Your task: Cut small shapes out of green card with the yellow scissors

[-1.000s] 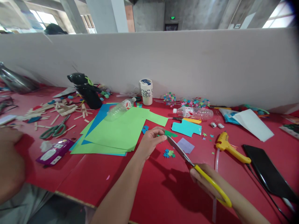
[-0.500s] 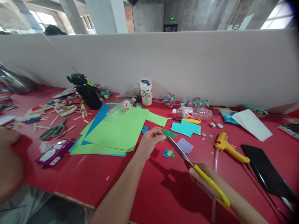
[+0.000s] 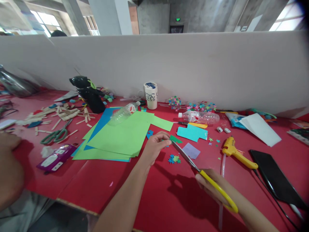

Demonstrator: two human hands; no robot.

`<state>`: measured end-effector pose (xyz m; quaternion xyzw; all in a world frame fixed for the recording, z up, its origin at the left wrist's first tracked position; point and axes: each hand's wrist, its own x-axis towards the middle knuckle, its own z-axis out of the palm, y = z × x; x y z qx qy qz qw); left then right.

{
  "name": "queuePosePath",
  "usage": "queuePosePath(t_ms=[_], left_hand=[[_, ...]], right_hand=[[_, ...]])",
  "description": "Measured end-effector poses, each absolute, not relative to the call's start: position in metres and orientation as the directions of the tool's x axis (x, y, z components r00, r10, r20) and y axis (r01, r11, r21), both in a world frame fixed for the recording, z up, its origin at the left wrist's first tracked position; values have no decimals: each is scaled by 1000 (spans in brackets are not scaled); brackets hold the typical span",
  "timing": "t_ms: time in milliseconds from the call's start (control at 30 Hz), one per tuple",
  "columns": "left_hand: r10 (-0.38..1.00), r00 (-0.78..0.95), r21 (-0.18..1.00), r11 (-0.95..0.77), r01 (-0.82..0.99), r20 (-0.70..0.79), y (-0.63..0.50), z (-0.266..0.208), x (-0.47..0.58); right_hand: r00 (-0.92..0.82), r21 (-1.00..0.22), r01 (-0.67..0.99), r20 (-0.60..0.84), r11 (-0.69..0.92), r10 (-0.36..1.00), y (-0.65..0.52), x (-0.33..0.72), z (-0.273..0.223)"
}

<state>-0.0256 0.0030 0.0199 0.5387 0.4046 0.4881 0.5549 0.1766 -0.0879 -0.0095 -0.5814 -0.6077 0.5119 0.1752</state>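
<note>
Green paper [image 3: 176, 139], a small wedge, shows just right of the fingertips of my left hand [image 3: 154, 147]. Thumb and forefinger are pinched together; I judge that they grip the wedge by its left end, though the fingers hide the contact. Probable reason: so light a scrap needs a firm hold close to the blades.

Right hand [image 3: 213, 176]: clenched around the handles of the yellow scissors [image 3: 217, 189]. Blades point far and left, apparently nearly closed, their tips right by my left fingertips. The 2 hands meet over the red table [image 3: 96, 190]; shadows on it suggest both are raised, likely to give the blades room.

Surroundings: loose stars [image 3: 174, 159] lie in a small pile on the near side of the wedge, perhaps grouped so they don't scatter. Purple paper [image 3: 191, 150] lies to the right, partly behind the blades; the blue card [image 3: 191, 132] is farther off. Light green sheets [image 3: 120, 135] are stacked left, presumably within reach. Glue gun [image 3: 238, 153] rests at right; its glue stick [image 3: 224, 167] runs toward the near side, passing behind my right hand.
</note>
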Motion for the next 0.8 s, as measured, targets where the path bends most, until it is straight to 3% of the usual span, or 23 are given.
queuePosePath(t_ms=[800], left_hand=[[983, 168, 992, -52, -112, 70, 5, 10, -26]], right_hand=[[-257, -848, 469, -398, -247, 881, -88, 177, -13]])
